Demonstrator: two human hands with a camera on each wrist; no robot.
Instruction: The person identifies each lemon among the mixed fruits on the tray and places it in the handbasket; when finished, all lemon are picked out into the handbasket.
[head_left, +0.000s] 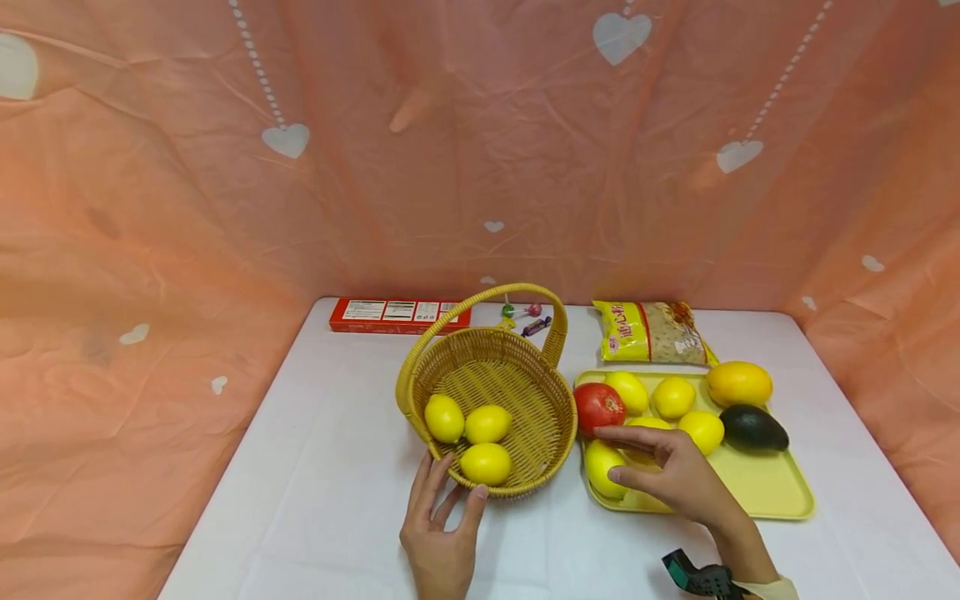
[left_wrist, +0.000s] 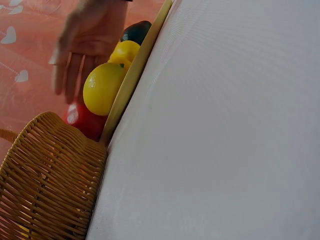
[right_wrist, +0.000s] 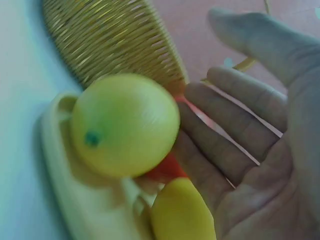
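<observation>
From the head view, we rest our left hand on the white worktop, its straight fingers touching the near rim of the wicker basket, which holds three lemons. Our right hand hovers over the yellow tray, grip wide and holding nothing, thumb beside a lemon at the tray's near left corner. A tomato, more lemons, a mango and an avocado also lie there.

In the left wrist view, we see the basket just beside the tray's edge and that lemon.

In the right wrist view, our spread fingers sit beside the lemon, not closed on it.
</observation>
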